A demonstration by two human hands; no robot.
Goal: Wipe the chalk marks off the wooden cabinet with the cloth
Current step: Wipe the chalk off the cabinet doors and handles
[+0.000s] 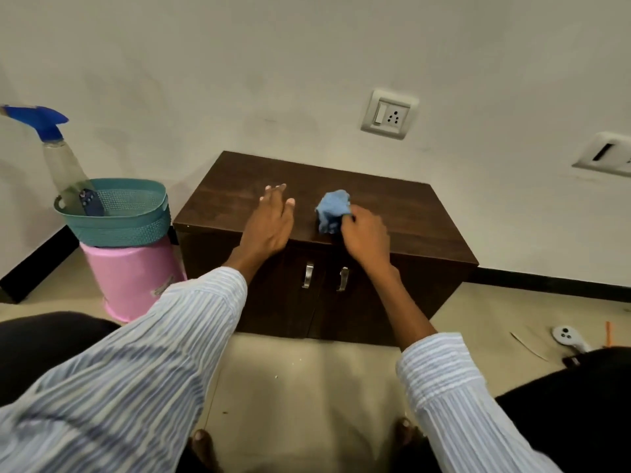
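A low dark wooden cabinet [403,213] with two doors and metal handles stands against the wall. A crumpled blue cloth [332,209] rests on its top near the front edge. My right hand [367,238] pinches the cloth's right side. My left hand [269,223] hovers flat over the top to the left of the cloth, fingers spread, holding nothing. I can make out no chalk marks on the dark top.
Left of the cabinet a teal basket [116,213] sits on an upturned pink bucket [133,278]; a spray bottle [54,148] leans in the basket. A white controller [566,337] lies on the floor at right. Wall sockets [389,114] are above.
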